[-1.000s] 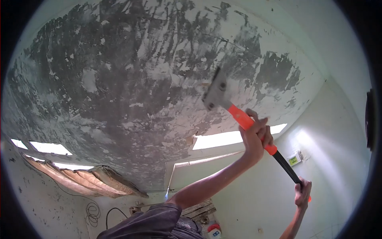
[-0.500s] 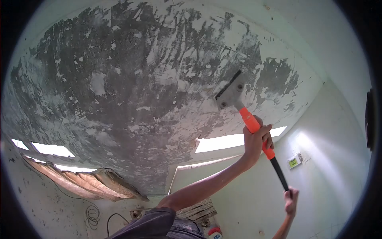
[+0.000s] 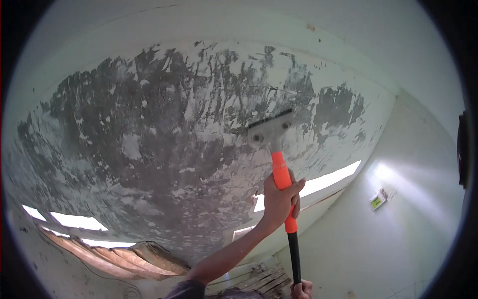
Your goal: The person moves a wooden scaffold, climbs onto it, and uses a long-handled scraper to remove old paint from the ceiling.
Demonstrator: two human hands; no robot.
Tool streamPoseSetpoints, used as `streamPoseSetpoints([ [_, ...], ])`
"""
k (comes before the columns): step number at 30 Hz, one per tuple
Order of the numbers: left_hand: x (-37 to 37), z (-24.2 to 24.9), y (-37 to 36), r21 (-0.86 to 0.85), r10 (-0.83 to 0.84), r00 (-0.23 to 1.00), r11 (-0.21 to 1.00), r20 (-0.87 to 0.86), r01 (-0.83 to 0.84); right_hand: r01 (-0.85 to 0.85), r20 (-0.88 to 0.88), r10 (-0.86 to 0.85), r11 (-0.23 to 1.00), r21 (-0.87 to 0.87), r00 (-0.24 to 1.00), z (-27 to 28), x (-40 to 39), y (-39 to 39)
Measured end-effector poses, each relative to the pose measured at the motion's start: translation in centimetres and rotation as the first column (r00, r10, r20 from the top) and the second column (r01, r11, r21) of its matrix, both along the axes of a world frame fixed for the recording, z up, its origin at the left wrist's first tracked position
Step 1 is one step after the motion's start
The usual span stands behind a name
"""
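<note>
A long-handled scraper [image 3: 273,134] with a wide grey metal head, dark blade edge and orange-and-black handle is held up in both hands. My left hand [image 3: 283,199] is closed around the orange part of the handle. Lower down, my right hand [image 3: 301,290] grips the black end at the bottom of the view. The blade overlaps the patchy ceiling [image 3: 164,129], where ragged white coating shows among bare dark grey areas. Intact white coating borders the grey patch along its far side.
Bright window openings [image 3: 331,179] show at right and lower left. Brownish bunched cloth [image 3: 114,256] hangs below the left one. A small white-and-green box [image 3: 378,200] is on the right wall [image 3: 393,239]. Wooden slats [image 3: 266,279] lie below my left arm.
The scraper has swung left and turned more upright, its head moving left and slightly lower. My right hand has moved left and down with the handle end. The camera view has shifted upward.
</note>
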State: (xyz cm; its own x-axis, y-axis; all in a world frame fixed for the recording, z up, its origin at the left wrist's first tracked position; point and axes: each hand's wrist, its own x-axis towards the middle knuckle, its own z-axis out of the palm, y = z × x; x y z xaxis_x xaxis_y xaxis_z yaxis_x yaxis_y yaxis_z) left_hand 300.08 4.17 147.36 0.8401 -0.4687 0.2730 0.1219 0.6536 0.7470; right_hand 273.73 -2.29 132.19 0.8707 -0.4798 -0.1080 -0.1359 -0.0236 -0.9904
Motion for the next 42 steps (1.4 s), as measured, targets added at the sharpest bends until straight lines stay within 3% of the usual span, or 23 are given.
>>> streamPoseSetpoints([
  [5, -0.6, 0.4, 2.1, -0.049, 0.024, 0.999, 0.998, -0.030, -0.025, -0.036, 0.019, 0.034, 0.997, 0.070, 0.999, 1.2, -0.6, 3.6],
  [9, -0.4, 1.0, 3.8, -0.001, -0.028, 1.000, 1.000, -0.011, 0.028, -0.001, -0.075, 0.007, 0.996, 0.084, 0.997, 1.9, -1.3, 5.7],
  [12, -0.3, 2.6, 4.0, -0.011, -0.001, 1.000, 1.000, 0.015, 0.002, -0.001, 0.022, -0.004, 0.976, 0.217, 1.000, 0.8, -0.6, 6.8],
  [17, -0.1, 2.1, 6.8, 0.081, -0.053, 0.998, 0.995, 0.045, 0.050, -0.169, 0.110, 0.139, 0.928, 0.333, 0.984, 0.8, -1.2, 9.9],
  [18, 0.1, 3.1, 6.9, 0.062, -0.060, 0.997, 0.996, 0.047, 0.057, -0.220, 0.234, 0.135, 0.895, 0.389, 0.963, 0.4, -0.6, 10.6],
  [21, -0.5, 2.5, 8.4, 0.059, -0.053, 0.997, 0.997, 0.049, 0.050, -0.123, 0.140, 0.065, 0.880, 0.458, 0.988, 0.6, -1.0, 12.5],
  [23, -0.7, 2.7, 9.2, 0.050, -0.023, 0.998, 0.999, 0.058, 0.020, -0.138, 0.048, 0.130, 0.884, 0.447, 0.990, 1.1, -2.2, 13.2],
  [26, 0.0, 4.4, 8.7, 0.074, -0.059, 0.991, 0.996, 0.123, 0.050, -0.147, 0.164, 0.069, 0.832, 0.534, 0.984, -0.1, -0.9, 14.4],
  [27, -0.2, 4.2, 9.0, 0.098, -0.074, 0.989, 0.993, 0.125, 0.062, -0.141, 0.086, 0.111, 0.825, 0.547, 0.990, 1.4, -0.3, 14.4],
  [31, -0.5, 3.0, 9.6, 0.072, -0.071, 0.984, 0.996, 0.164, 0.060, -0.182, 0.111, 0.145, 0.745, 0.642, 0.983, -0.4, -2.4, 15.4],
  [36, 0.5, 5.7, 8.5, 0.102, -0.101, 0.978, 0.991, 0.183, 0.083, -0.105, 0.076, 0.075, 0.807, 0.581, 0.994, 3.1, 0.3, 16.2],
  [38, 1.3, 7.3, 7.8, 0.051, -0.074, 0.978, 0.997, 0.196, 0.066, -0.160, 0.205, 0.045, 0.793, 0.588, 0.978, 2.7, 1.8, 15.7],
  [42, 0.5, 6.2, 8.9, 0.020, -0.093, 0.970, 0.996, 0.224, 0.091, -0.113, 0.070, 0.090, 0.839, 0.533, 0.994, 3.4, 0.1, 15.6],
])
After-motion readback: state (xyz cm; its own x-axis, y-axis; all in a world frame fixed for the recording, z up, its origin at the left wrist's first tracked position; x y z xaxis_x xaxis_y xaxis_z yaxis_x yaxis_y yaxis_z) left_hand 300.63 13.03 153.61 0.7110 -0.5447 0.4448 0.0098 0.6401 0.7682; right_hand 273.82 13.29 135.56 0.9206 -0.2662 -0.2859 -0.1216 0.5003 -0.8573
